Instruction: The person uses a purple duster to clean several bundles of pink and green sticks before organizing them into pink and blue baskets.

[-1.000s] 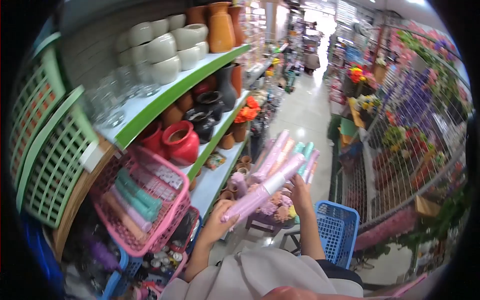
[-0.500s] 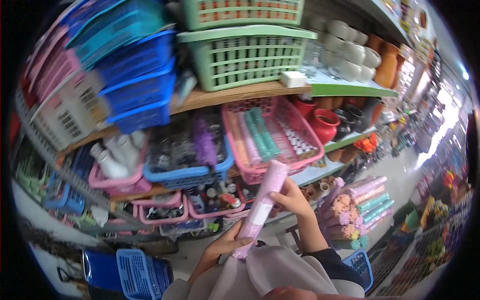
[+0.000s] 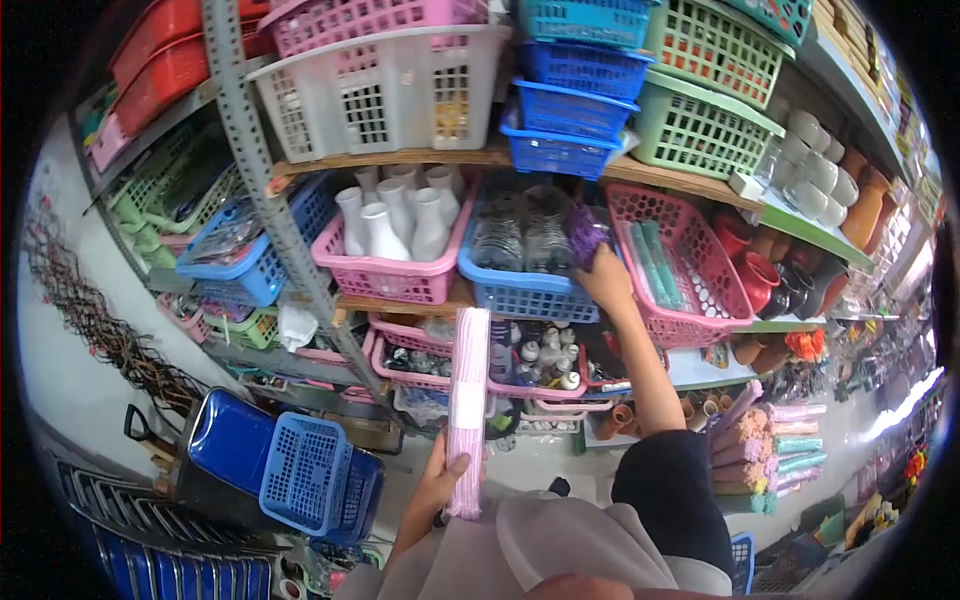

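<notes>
A long pink wrapped bundle (image 3: 467, 410) with a white label stands nearly upright in front of my body. My left hand (image 3: 443, 478) is closed round its lower part. My right hand (image 3: 602, 277) reaches forward to the shelf and touches the lower end of a purple bunch (image 3: 586, 236); its fingers are bent, and their grip is partly hidden. The bunch lies at the right side of a blue basket (image 3: 535, 292) holding clear wrapped items. To the right, a pink basket (image 3: 690, 325) holds teal rolls (image 3: 656, 264) and small white round items.
White vases (image 3: 384, 232) stand in a pink basket on the left. Blue and green baskets (image 3: 705, 125) are stacked on the upper shelf. A metal shelf post (image 3: 262, 170) slants at the left. Wrapped rolls (image 3: 800, 440) lie at the lower right.
The view has turned left. My right hand has let go of the pink bundle and moved to the purple bunch. The bundle is now more upright, in my left hand alone.
</notes>
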Motion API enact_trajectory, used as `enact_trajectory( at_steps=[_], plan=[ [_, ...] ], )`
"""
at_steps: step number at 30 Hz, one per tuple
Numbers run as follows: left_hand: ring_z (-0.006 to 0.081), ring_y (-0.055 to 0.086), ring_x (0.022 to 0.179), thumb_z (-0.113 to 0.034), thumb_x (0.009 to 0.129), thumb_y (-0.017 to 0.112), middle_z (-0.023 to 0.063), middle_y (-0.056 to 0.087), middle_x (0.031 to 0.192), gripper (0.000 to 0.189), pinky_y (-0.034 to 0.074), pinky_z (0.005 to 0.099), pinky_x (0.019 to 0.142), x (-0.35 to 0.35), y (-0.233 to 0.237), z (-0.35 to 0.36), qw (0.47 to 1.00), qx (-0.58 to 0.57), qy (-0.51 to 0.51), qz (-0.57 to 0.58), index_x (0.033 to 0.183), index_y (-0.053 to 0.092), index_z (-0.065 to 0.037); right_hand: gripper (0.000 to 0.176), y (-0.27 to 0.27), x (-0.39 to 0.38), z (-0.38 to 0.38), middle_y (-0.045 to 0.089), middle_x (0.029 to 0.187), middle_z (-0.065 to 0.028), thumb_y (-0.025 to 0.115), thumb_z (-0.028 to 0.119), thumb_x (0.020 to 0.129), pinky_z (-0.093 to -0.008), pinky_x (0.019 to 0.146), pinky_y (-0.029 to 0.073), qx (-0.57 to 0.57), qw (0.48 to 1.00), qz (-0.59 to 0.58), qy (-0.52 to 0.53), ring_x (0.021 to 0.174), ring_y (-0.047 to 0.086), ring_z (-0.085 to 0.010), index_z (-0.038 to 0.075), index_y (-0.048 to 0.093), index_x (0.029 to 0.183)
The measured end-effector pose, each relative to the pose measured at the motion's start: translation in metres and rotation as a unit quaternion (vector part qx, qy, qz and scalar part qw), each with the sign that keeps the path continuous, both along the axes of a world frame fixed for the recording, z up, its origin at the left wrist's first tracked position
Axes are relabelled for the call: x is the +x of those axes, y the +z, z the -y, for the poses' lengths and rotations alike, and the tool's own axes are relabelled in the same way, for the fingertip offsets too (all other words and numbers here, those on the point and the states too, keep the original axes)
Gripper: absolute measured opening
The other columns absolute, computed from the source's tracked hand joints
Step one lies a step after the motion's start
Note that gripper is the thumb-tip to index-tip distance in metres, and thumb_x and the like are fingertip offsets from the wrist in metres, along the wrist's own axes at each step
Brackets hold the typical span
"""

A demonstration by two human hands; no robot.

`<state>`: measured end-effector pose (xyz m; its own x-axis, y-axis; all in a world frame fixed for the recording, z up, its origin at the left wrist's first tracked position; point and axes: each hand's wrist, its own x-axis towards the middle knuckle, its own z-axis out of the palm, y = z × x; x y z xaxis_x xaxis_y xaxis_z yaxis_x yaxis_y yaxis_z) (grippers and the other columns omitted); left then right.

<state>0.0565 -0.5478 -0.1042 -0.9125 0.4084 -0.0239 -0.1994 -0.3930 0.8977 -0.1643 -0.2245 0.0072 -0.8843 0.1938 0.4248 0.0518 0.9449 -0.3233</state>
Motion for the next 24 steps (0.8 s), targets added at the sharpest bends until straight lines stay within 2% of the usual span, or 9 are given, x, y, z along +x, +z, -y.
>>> enact_trajectory(
  at_steps=[6,10,12,14,16,17,18,20,24],
  plan=[
    [0.0229,0.06,0.076,-0.031,0.093,0.044,0.0143,0.056,0.1,0.05,0.052,0.0346,0.068,0.004,-0.004,0.031,0.989,0.097,0.04,0.103,0.133,0.024,-0.009,0.06,-0.01,0.092,0.006,0.057,0.102,-0.025,0.059,0.011,0.072,-0.0365,0.087,0.043,-0.141,0.978,-0.121,0.094,0.096,0.056,-0.0358,-0.006,0.037,0.125],
    [0.0252,0.062,0.078,-0.029,0.092,0.043,0.0143,0.056,0.105,0.043,0.054,0.036,0.07,-0.006,-0.003,0.03,0.988,0.102,0.077,0.084,0.127,0.033,-0.006,0.059,-0.034,0.186,0.008,0.049,0.115,-0.013,0.054,0.003,0.07,-0.0294,0.094,0.036,-0.455,0.874,0.014,0.173,0.106,0.047,-0.02,-0.004,0.036,0.126],
    [0.0255,0.06,0.086,-0.026,0.093,0.041,0.0161,0.052,0.113,0.045,0.053,0.0377,0.075,-0.015,-0.023,0.039,0.985,0.136,0.034,0.101,0.131,0.029,-0.006,0.058,-0.047,0.228,0.006,0.049,0.115,-0.0131,0.052,0.002,0.069,-0.0278,0.094,0.035,-0.339,0.912,0.101,0.209,0.107,0.047,-0.0206,-0.003,0.037,0.125],
    [0.0258,0.058,0.095,-0.023,0.093,0.04,0.0179,0.048,0.121,0.047,0.051,0.0394,0.079,-0.03,-0.066,0.053,0.978,0.17,-0.01,0.12,0.135,0.026,-0.006,0.056,-0.054,0.259,0.016,0.052,0.11,-0.0127,0.058,0.009,0.072,-0.0286,0.089,0.039,-0.327,0.895,0.144,0.266,0.102,0.05,-0.0187,-0.002,0.04,0.124],
    [0.0241,0.058,0.097,-0.027,0.093,0.038,0.0193,0.05,0.119,0.046,0.051,0.0389,0.079,-0.046,-0.12,0.067,0.892,0.349,-0.213,0.192,0.132,0.031,-0.005,0.052,-0.046,0.272,0.031,0.059,0.094,-0.0126,0.065,0.022,0.076,-0.0303,0.079,0.044,-0.306,0.865,0.268,0.294,0.087,0.057,-0.0181,0.001,0.045,0.119],
    [0.0246,0.059,0.093,-0.037,0.092,0.038,0.0197,0.053,0.114,0.047,0.053,0.0387,0.07,-0.052,-0.121,0.048,0.98,0.118,-0.122,0.109,0.126,0.04,-0.005,0.048,-0.053,0.275,0.035,0.062,0.077,-0.0119,0.067,0.036,0.077,-0.0323,0.069,0.046,-0.265,0.871,0.297,0.29,0.071,0.06,-0.0191,0.004,0.055,0.11],
    [0.0256,0.059,0.082,-0.045,0.09,0.041,0.0155,0.057,0.095,0.051,0.051,0.0365,0.066,-0.052,-0.025,0.052,0.902,0.185,-0.241,0.308,0.125,0.042,-0.007,0.048,-0.052,0.276,0.036,0.062,0.077,-0.0119,0.067,0.036,0.077,-0.0323,0.069,0.046,-0.269,0.869,0.3,0.288,0.071,0.06,-0.0191,0.004,0.055,0.11],
    [0.0226,0.058,0.078,-0.044,0.09,0.043,0.0143,0.058,0.094,0.048,0.052,0.0352,0.06,-0.053,-0.045,0.04,0.852,0.371,-0.243,0.278,0.117,0.046,-0.005,0.044,-0.048,0.274,0.036,0.064,0.073,-0.0122,0.066,0.042,0.077,-0.0333,0.065,0.047,-0.252,0.85,0.329,0.324,0.066,0.061,-0.0207,0.006,0.062,0.102],
    [0.0208,0.053,0.071,-0.043,0.091,0.042,0.0111,0.055,0.086,0.047,0.049,0.0338,0.06,-0.063,-0.062,0.036,0.91,0.261,-0.191,0.259,0.115,0.047,-0.003,0.046,-0.061,0.25,0.016,0.064,0.074,-0.0155,0.063,0.047,0.077,-0.0352,0.064,0.047,-0.184,0.927,0.238,0.222,0.065,0.062,-0.0246,0.007,0.065,0.099]
  ],
)
